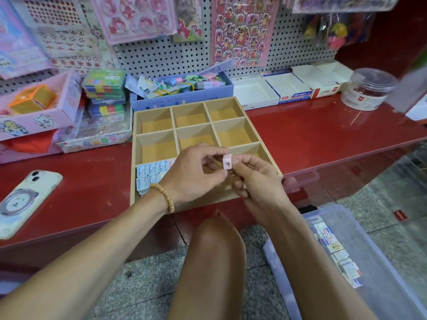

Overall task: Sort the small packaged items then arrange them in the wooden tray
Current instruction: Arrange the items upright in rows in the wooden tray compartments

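While hovering above the wooden tray (136, 172), left hand (187, 174) and right hand (256, 179) both pinching one pink packaged item (227, 161), seemingly checking colour beside the blue packets (151, 173).

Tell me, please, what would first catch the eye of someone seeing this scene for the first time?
First, the two hands meeting at the centre: the left hand and right hand together pinch a small pink packaged item above the wooden tray. The tray sits on the red counter, most compartments bare, blue packaged items in its near-left one. A phone lies at far left.
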The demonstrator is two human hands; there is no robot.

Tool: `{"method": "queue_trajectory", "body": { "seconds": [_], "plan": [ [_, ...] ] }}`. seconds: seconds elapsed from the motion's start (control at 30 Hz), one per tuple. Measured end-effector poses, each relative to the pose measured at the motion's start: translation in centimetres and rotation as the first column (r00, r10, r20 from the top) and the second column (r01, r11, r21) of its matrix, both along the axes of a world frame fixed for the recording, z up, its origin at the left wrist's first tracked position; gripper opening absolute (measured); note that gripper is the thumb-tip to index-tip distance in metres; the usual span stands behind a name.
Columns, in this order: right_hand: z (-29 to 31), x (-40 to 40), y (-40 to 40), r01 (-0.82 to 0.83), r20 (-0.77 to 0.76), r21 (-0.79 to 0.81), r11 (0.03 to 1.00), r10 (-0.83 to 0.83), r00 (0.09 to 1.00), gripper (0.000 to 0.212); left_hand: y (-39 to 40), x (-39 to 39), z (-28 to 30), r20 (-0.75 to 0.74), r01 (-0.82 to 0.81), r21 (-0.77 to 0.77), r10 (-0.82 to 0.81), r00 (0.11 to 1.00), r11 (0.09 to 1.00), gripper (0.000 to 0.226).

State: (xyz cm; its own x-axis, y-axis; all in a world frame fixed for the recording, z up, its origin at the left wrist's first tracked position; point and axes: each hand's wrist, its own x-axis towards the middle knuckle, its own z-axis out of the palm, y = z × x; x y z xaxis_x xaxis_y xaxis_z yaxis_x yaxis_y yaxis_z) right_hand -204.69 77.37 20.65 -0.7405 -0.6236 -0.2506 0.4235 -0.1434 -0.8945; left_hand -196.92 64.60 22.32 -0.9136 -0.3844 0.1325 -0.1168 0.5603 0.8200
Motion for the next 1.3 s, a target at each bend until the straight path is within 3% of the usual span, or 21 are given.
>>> {"method": "queue_trajectory", "body": {
  "seconds": [0.07,0.13,0.23,0.33,0.4,0.5,0.6,0.73,0.87,0.97,1.13,1.3],
  "plan": [
    [-0.1,-0.2,0.2,-0.029,0.016,-0.011,1.0,0.029,0.999,0.009,-0.3,-0.1,0.1,0.016,0.014,0.117,-0.016,1.0,0.993,0.034],
    [-0.2,-0.5,0.3,-0.016,0.026,0.011,1.0,0.016,1.0,0.012,-0.4,-0.2,0.4,0.027,0.016,0.121,-0.02,0.999,0.992,0.032],
    [-0.1,-1.4,0.7,0.064,0.071,0.028,0.998,-0.066,0.995,0.011,-1.5,-0.6,0.8,0.067,-0.03,-0.149,0.041,0.997,0.988,0.031],
    [0.2,-2.5,1.5,0.123,0.157,-0.035,0.992,-0.116,0.981,0.026,-2.6,-1.5,1.0,0.276,0.075,-0.482,0.07,0.958,0.873,0.034],
    [0.3,-3.0,2.1,0.155,0.148,-0.042,0.987,-0.147,0.978,0.039,-2.6,-2.3,0.8,0.36,0.149,-0.597,0.097,0.928,0.788,0.031],
    [0.3,-3.0,2.7,0.148,0.057,-0.029,0.989,-0.146,0.988,0.038,-1.7,-3.1,-0.1,0.364,0.179,-0.692,0.123,0.923,0.699,0.017],
    [0.2,-2.7,3.5,0.144,0.05,-0.059,0.988,-0.142,0.989,0.035,-1.1,-3.4,-0.9,0.375,0.198,-0.683,0.105,0.921,0.703,0.002],
    [0.5,-2.4,4.4,0.196,0.097,-0.064,0.979,-0.189,0.977,0.027,-1.2,-3.1,-1.3,0.329,0.153,-0.682,0.113,0.938,0.715,0.011],
    [0.3,-2.1,5.0,0.2,-0.1,0.094,0.975,-0.191,0.977,0.032,-1.5,-2.8,-1.3,0.28,0.092,-0.726,0.171,0.945,0.682,0.025],
    [-0.2,-1.9,5.3,0.181,-0.177,0.169,0.969,-0.151,0.973,0.033,-1.3,-3.2,-1.8,0.299,0.101,-0.721,0.175,0.938,0.686,0.015],
    [-0.8,-2.0,6.2,0.175,-0.175,0.169,0.97,-0.145,0.974,0.02,-1.1,-3.6,-2.1,0.271,0.055,-0.704,0.197,0.942,0.708,0.008],
    [-1.0,-1.8,6.4,0.229,-0.061,0.08,0.97,-0.225,0.973,0.007,-0.9,-3.2,-1.8,0.163,-0.03,-0.719,0.21,0.964,0.695,0.014]
  ]
}}
